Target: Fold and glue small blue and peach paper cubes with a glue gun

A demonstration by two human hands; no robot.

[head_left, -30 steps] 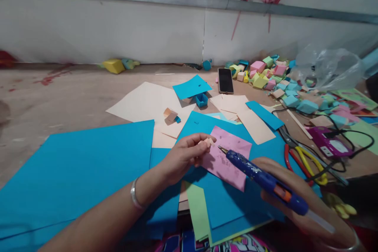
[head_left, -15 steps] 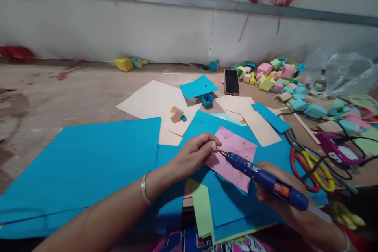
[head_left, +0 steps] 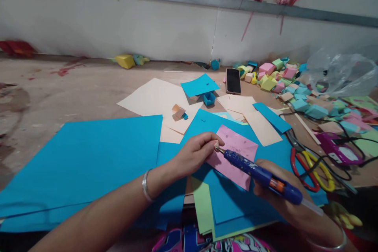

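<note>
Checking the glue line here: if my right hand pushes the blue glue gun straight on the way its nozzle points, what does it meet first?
The small peach paper piece pinched in the left hand's fingers. The blue glue gun in the right hand has its nozzle at that piece already, seemingly touching, though depth is unclear.

A bare tan wooden floor (head_left: 88, 86) carries the litter. Large bright blue paper sheets (head_left: 82, 161) lie at seven o'clock, pale peach paper sheets (head_left: 153, 98) at twelve. A black smartphone (head_left: 233, 80) lies at one o'clock, a heap of small coloured paper boxes (head_left: 283, 82) at two, and red-and-yellow-handled scissors (head_left: 310, 165) at four.
</note>
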